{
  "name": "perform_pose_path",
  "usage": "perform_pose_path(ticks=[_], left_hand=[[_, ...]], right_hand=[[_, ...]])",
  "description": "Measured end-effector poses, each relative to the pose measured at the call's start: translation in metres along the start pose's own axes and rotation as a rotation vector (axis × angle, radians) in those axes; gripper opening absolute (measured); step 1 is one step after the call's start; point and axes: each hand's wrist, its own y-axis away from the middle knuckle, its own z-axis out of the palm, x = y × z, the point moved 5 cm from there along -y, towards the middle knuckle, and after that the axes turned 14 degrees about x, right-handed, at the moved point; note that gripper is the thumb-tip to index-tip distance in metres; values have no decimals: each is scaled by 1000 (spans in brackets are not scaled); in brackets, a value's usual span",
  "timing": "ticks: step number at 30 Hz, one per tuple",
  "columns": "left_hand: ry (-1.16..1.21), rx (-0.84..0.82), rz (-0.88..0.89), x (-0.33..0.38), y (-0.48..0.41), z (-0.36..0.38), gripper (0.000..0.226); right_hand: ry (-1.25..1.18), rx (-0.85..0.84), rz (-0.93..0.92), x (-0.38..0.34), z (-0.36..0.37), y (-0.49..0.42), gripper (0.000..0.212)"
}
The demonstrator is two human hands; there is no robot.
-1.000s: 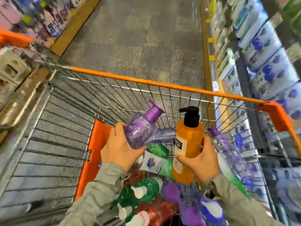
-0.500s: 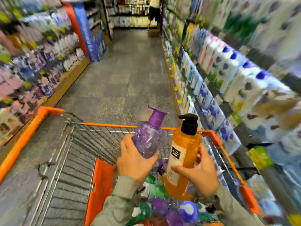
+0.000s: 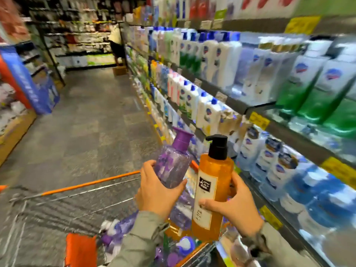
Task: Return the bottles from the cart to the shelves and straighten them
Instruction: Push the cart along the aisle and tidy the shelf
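My left hand [image 3: 157, 191] grips a clear purple bottle [image 3: 173, 162] with a purple pump cap, tilted slightly right. Beside it my right hand [image 3: 234, 207] holds an upright orange bottle [image 3: 212, 189] with a black pump and a white label. Both bottles are raised above the wire cart [image 3: 86, 186], whose orange rim runs across the lower left. Several purple, white-capped bottles [image 3: 119, 232] lie in the cart beneath my arms. The shelves [image 3: 240, 108] on the right are packed with white, blue-capped and green bottles.
A grey tiled aisle [image 3: 92, 122] stretches ahead. More shelving and a blue and red display [image 3: 28, 83] line the left side. A cardboard box [image 3: 119, 70] sits on the floor far down the aisle. An orange flap [image 3: 81, 249] shows in the cart's seat.
My view has swung up and to the right, from the cart towards the shelves. Both hands have lifted their bottles higher, out of the cart.
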Motion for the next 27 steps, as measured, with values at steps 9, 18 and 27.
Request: perform_pose_path(ticks=[9,18,27], left_hand=[[208,-203,115,115,52,105,80],[362,-312,197,214,116,178,77],[460,-450,313,254,157,210,75]], right_hand=[[0,282,19,-20,-153,-4,64],[94,432,-3,-15,-279,-16,75],[98,584,33,-25,-334,17,69]])
